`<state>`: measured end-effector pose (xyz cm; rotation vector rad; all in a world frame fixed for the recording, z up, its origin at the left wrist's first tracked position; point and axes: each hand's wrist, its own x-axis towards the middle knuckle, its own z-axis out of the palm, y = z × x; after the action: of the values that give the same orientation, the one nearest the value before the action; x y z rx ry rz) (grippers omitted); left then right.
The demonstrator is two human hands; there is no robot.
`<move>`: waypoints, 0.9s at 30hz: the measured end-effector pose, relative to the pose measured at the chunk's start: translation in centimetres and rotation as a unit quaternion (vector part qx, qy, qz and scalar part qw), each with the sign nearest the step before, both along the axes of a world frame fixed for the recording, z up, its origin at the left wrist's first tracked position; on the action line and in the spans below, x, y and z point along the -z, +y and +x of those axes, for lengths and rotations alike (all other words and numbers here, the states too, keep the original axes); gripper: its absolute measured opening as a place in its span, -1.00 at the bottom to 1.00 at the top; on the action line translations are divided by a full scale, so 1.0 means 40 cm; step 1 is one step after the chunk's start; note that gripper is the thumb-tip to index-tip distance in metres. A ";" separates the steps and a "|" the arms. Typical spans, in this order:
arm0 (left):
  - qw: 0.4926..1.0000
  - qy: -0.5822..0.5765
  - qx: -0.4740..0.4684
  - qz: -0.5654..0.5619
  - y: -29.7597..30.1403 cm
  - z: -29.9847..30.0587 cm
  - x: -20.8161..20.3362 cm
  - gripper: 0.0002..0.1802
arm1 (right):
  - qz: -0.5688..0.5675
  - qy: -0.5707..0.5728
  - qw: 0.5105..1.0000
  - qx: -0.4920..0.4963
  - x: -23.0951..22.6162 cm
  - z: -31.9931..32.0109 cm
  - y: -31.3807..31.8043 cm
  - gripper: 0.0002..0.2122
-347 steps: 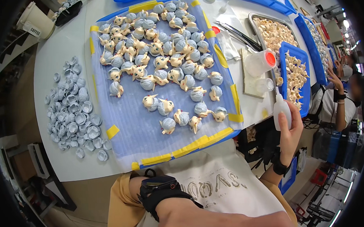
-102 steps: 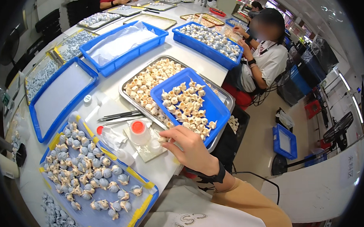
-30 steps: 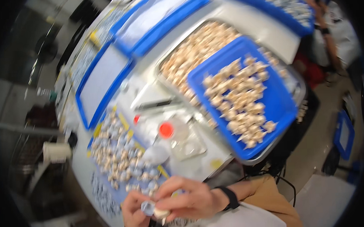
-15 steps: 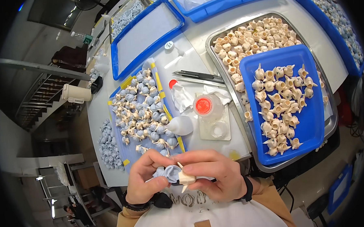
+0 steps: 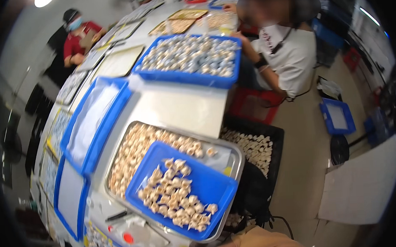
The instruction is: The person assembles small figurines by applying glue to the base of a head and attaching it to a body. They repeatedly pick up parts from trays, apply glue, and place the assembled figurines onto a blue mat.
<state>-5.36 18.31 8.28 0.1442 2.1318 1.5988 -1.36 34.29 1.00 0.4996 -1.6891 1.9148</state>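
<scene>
Neither of my hands shows now. At the lower edge only my right forearm in a tan sleeve [image 5: 267, 240] comes in, with a dark band near the wrist; the hand lies beyond the picture. Nearest to that arm is a blue tray [image 5: 211, 178] holding small cream-coloured figure parts [image 5: 176, 190]. It rests on a metal tray [image 5: 240, 159] full of more such cream parts [image 5: 133, 148]. At the lower left, a tray of blue-and-cream pieces [image 5: 99, 245] is partly cut off by the edge.
A red-topped container [image 5: 128, 237] and a black pen-like tool [image 5: 116, 216] lie on the white table [image 5: 175, 104]. Farther off stand a blue bin [image 5: 182, 78] of blue-and-cream pieces and a paper-lined blue bin [image 5: 126, 93]. Two people sit around the table. A black crate [image 5: 276, 146] stands right.
The view has swung to the right and up. My hands, which held a light-blue piece and a cream piece together, have left the picture. Co-workers and the aisle have come into view.
</scene>
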 end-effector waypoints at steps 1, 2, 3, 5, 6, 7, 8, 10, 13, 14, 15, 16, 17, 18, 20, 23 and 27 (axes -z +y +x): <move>0.999 -0.035 -0.015 -0.024 -0.019 -0.005 0.011 -0.86 | 0.035 -0.053 0.997 -0.038 -0.008 0.005 0.007 -0.77; 0.999 -0.028 -0.019 -0.022 -0.016 0.000 0.012 -0.84 | 0.052 -0.046 0.997 -0.035 -0.010 0.010 0.013 -0.77; 0.999 -0.022 -0.027 -0.021 -0.009 0.005 0.012 -0.80 | 0.069 -0.040 0.996 -0.036 -0.009 0.012 0.016 -0.78; 0.999 -0.024 -0.016 -0.028 0.020 0.003 -0.004 -0.69 | 0.071 -0.030 0.997 -0.008 0.008 0.003 0.009 -0.78; 0.999 -0.026 -0.013 -0.033 0.034 0.002 -0.011 -0.63 | 0.071 -0.025 0.997 0.003 0.016 -0.003 0.007 -0.78; 0.999 -0.024 -0.024 -0.029 0.047 0.004 -0.014 -0.58 | 0.061 -0.024 0.998 0.009 0.022 -0.003 0.006 -0.76; 0.999 -0.024 -0.035 -0.025 0.058 0.005 -0.016 -0.53 | 0.050 -0.024 0.998 0.014 0.020 -0.002 0.009 -0.74; 0.999 -0.025 -0.039 -0.018 0.062 0.000 -0.016 -0.44 | 0.033 -0.014 0.999 0.022 0.017 -0.005 0.013 -0.70; 0.999 -0.037 -0.019 -0.004 0.033 -0.010 -0.005 -0.35 | 0.040 -0.011 0.999 0.025 0.010 0.000 0.019 -0.65; 0.999 -0.041 -0.013 0.005 0.023 -0.015 -0.001 -0.33 | 0.064 -0.022 0.997 0.020 0.002 0.004 0.030 -0.64; 0.999 -0.046 -0.008 0.015 0.018 -0.019 0.001 -0.32 | 0.088 -0.033 0.995 0.014 -0.001 0.007 0.035 -0.63; 0.999 -0.039 -0.012 0.014 0.019 -0.019 0.003 -0.31 | 0.095 -0.017 0.994 0.046 0.000 0.008 0.031 -0.64; 0.999 -0.033 -0.015 0.014 0.032 -0.017 0.002 -0.30 | 0.102 -0.002 0.992 0.079 0.001 0.011 0.028 -0.64; 0.999 -0.028 -0.018 0.013 0.044 -0.014 -0.001 -0.28 | 0.109 0.013 0.988 0.112 0.004 0.012 0.022 -0.65; 0.999 -0.040 0.007 -0.016 0.062 -0.005 -0.016 -0.28 | 0.114 0.033 0.983 0.138 0.016 -0.002 0.004 -0.68; 0.995 -0.073 0.055 -0.045 0.022 -0.014 -0.010 -0.28 | 0.144 0.050 0.972 0.177 0.025 -0.008 -0.010 -0.73; 0.997 -0.033 0.038 -0.058 0.035 0.006 -0.012 -0.34 | 0.169 0.045 0.968 0.179 0.010 -0.007 -0.014 -0.79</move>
<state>-5.13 19.70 8.74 0.1300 2.1367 1.4134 -1.65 33.72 0.62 0.3673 -1.9053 1.3388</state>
